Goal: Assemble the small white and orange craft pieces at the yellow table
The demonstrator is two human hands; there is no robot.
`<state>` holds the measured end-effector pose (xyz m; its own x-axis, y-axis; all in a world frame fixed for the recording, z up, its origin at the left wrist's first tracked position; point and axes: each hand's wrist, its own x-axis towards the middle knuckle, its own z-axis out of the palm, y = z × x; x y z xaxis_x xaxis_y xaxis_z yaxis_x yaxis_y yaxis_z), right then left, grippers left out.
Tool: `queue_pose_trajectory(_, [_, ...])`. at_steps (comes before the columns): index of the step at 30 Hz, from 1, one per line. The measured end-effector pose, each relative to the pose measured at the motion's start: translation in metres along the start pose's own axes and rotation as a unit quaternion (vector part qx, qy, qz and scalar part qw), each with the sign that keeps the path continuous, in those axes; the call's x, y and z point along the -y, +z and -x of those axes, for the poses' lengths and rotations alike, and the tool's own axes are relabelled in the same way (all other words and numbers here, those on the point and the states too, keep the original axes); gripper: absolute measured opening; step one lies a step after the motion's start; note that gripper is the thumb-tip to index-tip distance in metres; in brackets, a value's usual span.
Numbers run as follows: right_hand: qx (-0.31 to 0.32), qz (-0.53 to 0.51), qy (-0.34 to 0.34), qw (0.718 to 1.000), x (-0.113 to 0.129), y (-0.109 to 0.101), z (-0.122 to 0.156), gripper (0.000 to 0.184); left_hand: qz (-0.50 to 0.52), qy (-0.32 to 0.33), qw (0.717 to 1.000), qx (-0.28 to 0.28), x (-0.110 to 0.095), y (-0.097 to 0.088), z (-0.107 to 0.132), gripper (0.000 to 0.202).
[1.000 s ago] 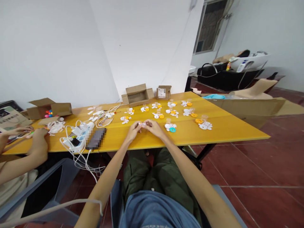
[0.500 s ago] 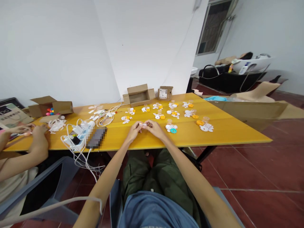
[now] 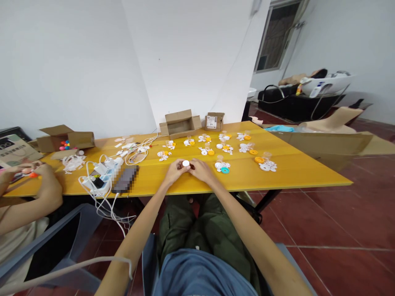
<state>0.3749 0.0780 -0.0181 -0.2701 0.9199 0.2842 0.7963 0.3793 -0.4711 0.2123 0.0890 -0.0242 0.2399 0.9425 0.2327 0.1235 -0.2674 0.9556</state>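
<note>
My left hand [image 3: 175, 170] pinches a small round white piece [image 3: 185, 163], like a cap or disc, just above the table near its front edge. From the other side my right hand [image 3: 199, 167] meets it, fingers curled in close to the piece; whether they grip it too is hard to see. Right of my hands lie white discs with a teal ring [image 3: 225, 169]. Beyond them are several small groups of white pieces, clear cups and yellow rings, one with a yellow ring [image 3: 211, 152]. A group of small white pieces [image 3: 163, 155] lies ahead of my left hand.
On the yellow table [image 3: 296, 172], an open cardboard box [image 3: 180, 125] and a smaller box [image 3: 215, 121] stand by the wall. A power strip [image 3: 108, 174] with white cables and a phone [image 3: 126, 179] lie to the left. Another person's arms [image 3: 49, 185] work at the far left.
The piece between my hands has turned, so its round white face now shows upward. My hands stay in nearly the same place. At far left, the other person's hands have shifted.
</note>
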Motion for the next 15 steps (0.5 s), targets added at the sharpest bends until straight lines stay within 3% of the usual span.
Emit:
queue_pose_trajectory(3, [0.010,0.024,0.018,0.999,0.006,-0.004,0.001,0.018,-0.036,0.008,0.999,-0.021,0.003,0.000,-0.002,0.025])
queue_pose_trajectory(8, [0.015,0.018,0.017,1.000,0.009,-0.005,0.001,0.019,-0.154,0.020,0.982,-0.110,0.006,0.000,-0.012,0.015])
queue_pose_trajectory(11, [0.014,0.037,0.020,0.999,0.008,-0.003,0.001,0.018,-0.231,0.015,0.963,-0.138,0.004,0.001,-0.022,0.013])
queue_pose_trajectory(15, [0.016,0.087,0.015,0.996,0.013,-0.002,0.005,0.022,-0.347,-0.052,0.921,-0.170,-0.002,0.004,-0.036,0.018])
